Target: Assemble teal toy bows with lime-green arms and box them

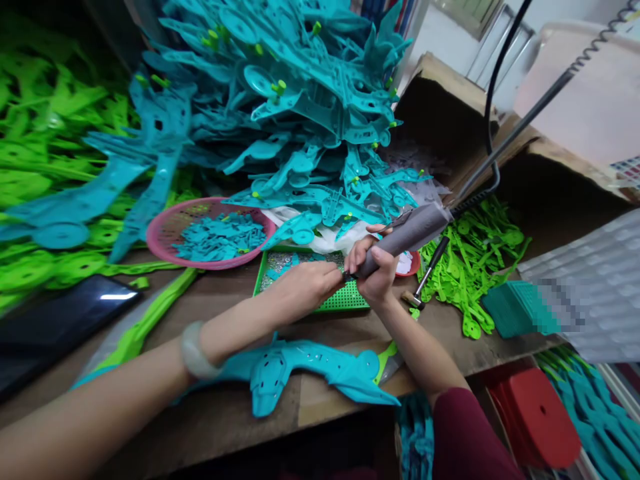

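Observation:
My right hand point(375, 270) is wrapped round a grey, cylindrical electric screwdriver point(413, 237), tilted with its tip down to the left. At that tip, my left hand point(313, 283) has its fingers pinched together; whatever they hold is hidden. Both hands are above a green perforated tray point(345, 300) of small metal pieces, probably screws, and a few turquoise bits. Nearer me, a long turquoise plastic part point(320, 363) with a round disc lies across the table, below my forearms and apart from the screwdriver.
Turquoise plastic parts point(300, 87) are piled high behind, green ones point(45, 160) at left. A pink basket point(163, 247) holds small turquoise pieces. A hammer point(427, 273) lies right, by more green parts point(480, 260). A dark tablet-like slab point(60, 333) lies left. A red stool point(537, 417) stands below.

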Demonstrator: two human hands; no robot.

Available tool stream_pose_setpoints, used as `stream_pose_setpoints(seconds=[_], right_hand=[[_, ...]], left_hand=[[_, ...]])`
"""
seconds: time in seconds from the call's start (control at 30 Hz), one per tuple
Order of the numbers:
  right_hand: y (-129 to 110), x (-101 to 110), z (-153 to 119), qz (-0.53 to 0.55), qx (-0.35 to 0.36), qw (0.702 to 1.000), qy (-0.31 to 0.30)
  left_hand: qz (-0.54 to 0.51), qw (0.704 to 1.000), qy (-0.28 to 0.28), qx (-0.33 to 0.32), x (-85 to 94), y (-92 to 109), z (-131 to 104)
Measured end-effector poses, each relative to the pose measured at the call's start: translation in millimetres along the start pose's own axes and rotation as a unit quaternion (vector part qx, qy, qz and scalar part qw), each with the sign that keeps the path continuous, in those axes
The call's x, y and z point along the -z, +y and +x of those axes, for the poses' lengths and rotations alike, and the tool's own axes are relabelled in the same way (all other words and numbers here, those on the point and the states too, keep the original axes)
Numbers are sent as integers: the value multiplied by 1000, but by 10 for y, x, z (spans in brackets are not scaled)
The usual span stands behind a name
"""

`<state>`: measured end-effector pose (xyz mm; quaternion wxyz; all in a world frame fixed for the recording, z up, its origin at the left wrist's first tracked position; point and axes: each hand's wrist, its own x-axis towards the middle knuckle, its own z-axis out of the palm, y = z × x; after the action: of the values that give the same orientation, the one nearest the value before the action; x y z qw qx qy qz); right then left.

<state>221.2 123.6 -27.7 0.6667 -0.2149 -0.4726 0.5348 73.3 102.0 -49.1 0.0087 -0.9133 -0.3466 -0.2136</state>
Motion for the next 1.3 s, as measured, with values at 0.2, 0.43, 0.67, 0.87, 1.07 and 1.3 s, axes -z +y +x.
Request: stream_pose_setpoints(seconds=[0.2, 0.43, 0.67, 0.87, 1.07, 1.3], right_hand=[[4, 15, 12, -15, 14, 1000, 10], [-10, 35, 20, 7, 44, 999, 12], [-21, -7, -45, -1, 58, 998, -14], [-19, 79, -126, -45, 61, 997, -33], [37, 186, -89, -156, 31, 987, -32], [156, -23, 12, -238, -7, 968, -73]], left_hand=[[94, 978, -165, 85, 41, -123, -111], [154, 971, -155, 93, 7, -388, -214], [161, 977, -127, 64, -130, -454, -101], [135, 978, -101, 121, 244, -206, -378], [72, 995, 0, 68, 152, 627, -1404], [67, 991, 71, 97, -661, 1368, -1104]])
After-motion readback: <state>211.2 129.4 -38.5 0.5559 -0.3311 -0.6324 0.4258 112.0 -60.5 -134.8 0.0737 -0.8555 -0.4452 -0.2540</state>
